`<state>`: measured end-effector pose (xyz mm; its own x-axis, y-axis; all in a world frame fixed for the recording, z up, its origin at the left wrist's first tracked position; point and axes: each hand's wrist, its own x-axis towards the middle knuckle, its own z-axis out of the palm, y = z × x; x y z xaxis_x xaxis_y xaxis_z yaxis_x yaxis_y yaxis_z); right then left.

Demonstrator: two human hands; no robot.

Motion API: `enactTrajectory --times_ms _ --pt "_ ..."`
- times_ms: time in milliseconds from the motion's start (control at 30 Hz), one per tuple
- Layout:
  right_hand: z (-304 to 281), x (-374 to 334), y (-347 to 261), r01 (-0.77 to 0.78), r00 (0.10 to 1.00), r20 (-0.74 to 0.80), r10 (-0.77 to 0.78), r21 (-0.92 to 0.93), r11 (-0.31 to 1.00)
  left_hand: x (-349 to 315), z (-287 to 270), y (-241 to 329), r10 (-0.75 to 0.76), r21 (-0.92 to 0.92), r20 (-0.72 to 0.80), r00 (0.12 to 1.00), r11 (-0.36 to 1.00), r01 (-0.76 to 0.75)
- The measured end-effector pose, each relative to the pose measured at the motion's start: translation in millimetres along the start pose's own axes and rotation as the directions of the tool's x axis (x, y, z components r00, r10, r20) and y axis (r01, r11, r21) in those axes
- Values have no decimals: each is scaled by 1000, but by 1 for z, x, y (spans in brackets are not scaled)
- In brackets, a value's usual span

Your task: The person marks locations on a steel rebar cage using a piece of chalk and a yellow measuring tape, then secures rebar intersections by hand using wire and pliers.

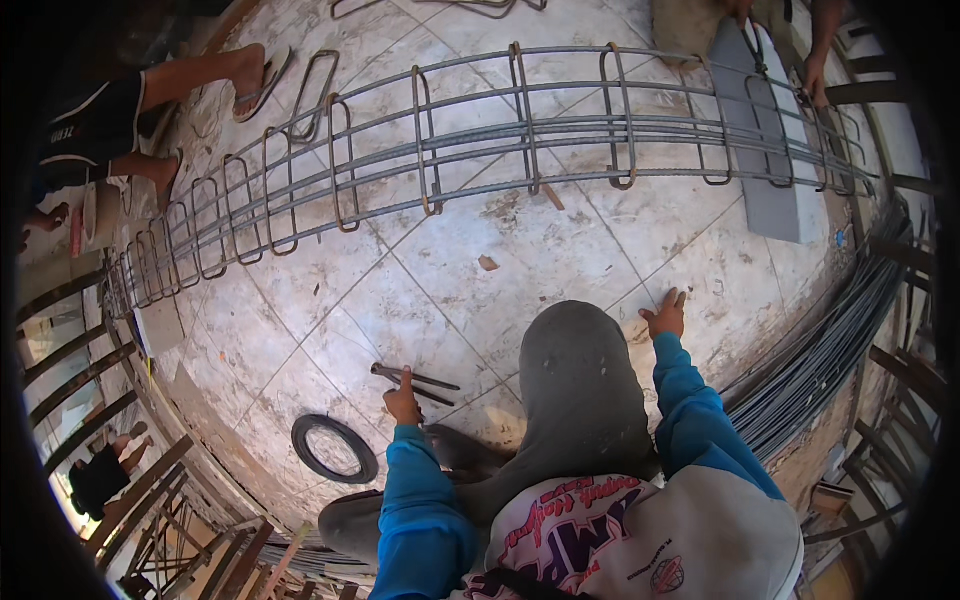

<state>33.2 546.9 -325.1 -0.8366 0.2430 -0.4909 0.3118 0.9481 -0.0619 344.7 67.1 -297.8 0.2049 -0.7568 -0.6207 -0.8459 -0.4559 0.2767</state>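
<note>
My left hand (403,402) is closed around a pair of long-handled pincers (432,380) close to the jaw end, one finger lying across the metal. The pincers are low over the tiled floor, handles pointing right. Just left of that hand lies a coil of dark tie wire (335,449). On the other side of my bent knee, my right hand (665,314) rests at the floor with its fingers spread and nothing in them. Beyond both hands, a long cage of steel rebar (480,115) with rectangular stirrups stretches across the floor.
A bundle of thin steel rods (820,360) runs along the right edge. A grey board (768,170) lies under the cage's right end, where another person's hand (815,80) reaches in. Another person's legs (200,80) are at the far left. Loose stirrups (316,95) lie beyond the cage.
</note>
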Motion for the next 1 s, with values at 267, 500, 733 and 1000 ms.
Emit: enactTrajectory --times_ms 267,500,733,1000 --pt "0 -7 3 -27 1000 17 26 64 998 13 18 -16 -140 -25 318 938 987 156" --pt "-8 -5 -3 -77 995 77 71 79 994 -104 17 93 248 -505 594 765 856 114" --pt "-18 7 -8 -144 985 91 144 -6 989 -210 16 294 833 -756 400 382 536 -376" --pt "-187 61 -30 50 998 -61 -25 453 890 -313 105 374 766 -778 589 257 623 -76"
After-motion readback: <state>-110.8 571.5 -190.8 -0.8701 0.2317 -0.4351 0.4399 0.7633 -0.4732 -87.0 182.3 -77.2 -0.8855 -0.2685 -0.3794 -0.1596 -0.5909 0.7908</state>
